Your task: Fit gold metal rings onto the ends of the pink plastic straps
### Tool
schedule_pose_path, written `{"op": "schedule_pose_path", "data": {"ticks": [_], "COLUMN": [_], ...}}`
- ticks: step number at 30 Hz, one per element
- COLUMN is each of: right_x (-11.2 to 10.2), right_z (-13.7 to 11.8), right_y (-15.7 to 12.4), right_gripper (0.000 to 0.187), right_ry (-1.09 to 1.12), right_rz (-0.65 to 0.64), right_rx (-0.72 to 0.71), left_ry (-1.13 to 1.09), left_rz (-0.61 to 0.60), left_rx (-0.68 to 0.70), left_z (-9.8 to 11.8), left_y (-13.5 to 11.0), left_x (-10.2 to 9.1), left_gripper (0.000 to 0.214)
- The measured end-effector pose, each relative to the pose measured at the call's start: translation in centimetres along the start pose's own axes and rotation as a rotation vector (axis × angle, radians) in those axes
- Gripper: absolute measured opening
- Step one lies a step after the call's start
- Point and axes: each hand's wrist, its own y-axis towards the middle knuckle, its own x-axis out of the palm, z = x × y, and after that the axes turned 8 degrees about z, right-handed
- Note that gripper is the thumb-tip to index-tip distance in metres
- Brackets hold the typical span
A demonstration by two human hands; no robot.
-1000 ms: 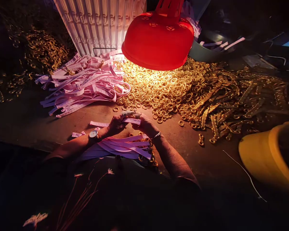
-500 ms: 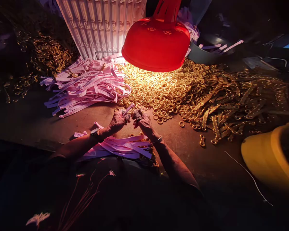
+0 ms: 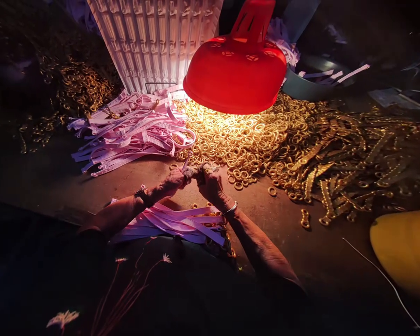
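My left hand (image 3: 174, 181) is closed around a narrow pink strap (image 3: 186, 159), whose end sticks up above the fingers. Close beside it, my right hand (image 3: 211, 185) is curled shut, its fingertips meeting those of the left. Something small and gold-coloured seems to show at the right fingers, but I cannot make it out. Both hands have dark wrappings on some fingers. Just beyond them spreads a heap of gold rings (image 3: 238, 154). Below my wrists lies a bundle of pink straps (image 3: 175, 219), with gold links at its right end.
A red lamp (image 3: 236, 77) hangs low over the rings. Behind the left pile of pink straps (image 3: 133, 126) stands a ribbed pale panel (image 3: 154, 42). Linked gold strips (image 3: 346, 163) cover the right side. A yellow bucket (image 3: 399, 242) and a thin wire (image 3: 378, 270) are at lower right.
The view has shifted slightly, so the scene sits lower and further right. My right hand has turned, its knuckles now more upward, and the strap end in my left hand stands more upright.
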Motion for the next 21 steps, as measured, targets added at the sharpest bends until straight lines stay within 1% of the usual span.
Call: {"op": "schedule_pose_path", "data": {"ticks": [2,4,5,6,7,9,11,13,15,17,19,21], "right_x": [0.2,0.3,0.4,0.4,0.3,0.0,-0.5,-1.1,-1.5,-1.6,-1.6,-1.3], "right_z": [0.3,0.6,0.6,0.7,0.7,0.7,0.6,0.4,0.2,0.2,0.3,0.3], "right_y": [0.1,0.0,-0.1,0.0,0.1,0.6,1.5,2.4,2.9,2.9,2.5,1.9], "right_gripper": [0.009,0.013,0.015,0.018,0.02,0.024,0.026,0.033,0.042,0.049,0.05,0.046], "right_ry": [-0.003,0.016,0.033,0.063,0.111,0.272,0.485,0.688,0.837,0.911,0.899,0.849], "right_rz": [-0.031,-0.061,-0.07,-0.076,-0.083,-0.089,-0.072,-0.029,0.023,0.066,0.074,0.043], "right_rx": [-0.046,-0.065,-0.061,-0.045,-0.017,0.073,0.197,0.341,0.473,0.541,0.518,0.436], "left_ry": [-0.05,-0.066,-0.062,-0.057,-0.056,-0.075,-0.111,-0.132,-0.115,-0.051,0.028,0.103], "left_rz": [-0.021,-0.049,-0.059,-0.062,-0.065,-0.086,-0.125,-0.126,-0.089,-0.074,-0.1,-0.131], "left_rx": [-0.135,-0.273,-0.317,-0.329,-0.303,-0.153,0.007,0.087,0.09,0.095,0.083,0.009], "left_z": [0.0,-0.1,-0.1,-0.2,-0.2,0.0,0.4,0.8,1.3,1.8,2.4,3.0], "left_y": [0.6,1.1,1.2,1.3,1.3,1.1,0.9,0.7,0.7,0.8,0.7,0.4], "left_x": [-0.3,-0.6,-0.7,-0.8,-0.9,-0.9,-0.9,-0.9,-0.8,-0.7,-0.5,-0.1], "left_gripper": [0.015,0.011,0.011,0.011,0.012,0.02,0.035,0.042,0.042,0.04,0.036,0.032]}}
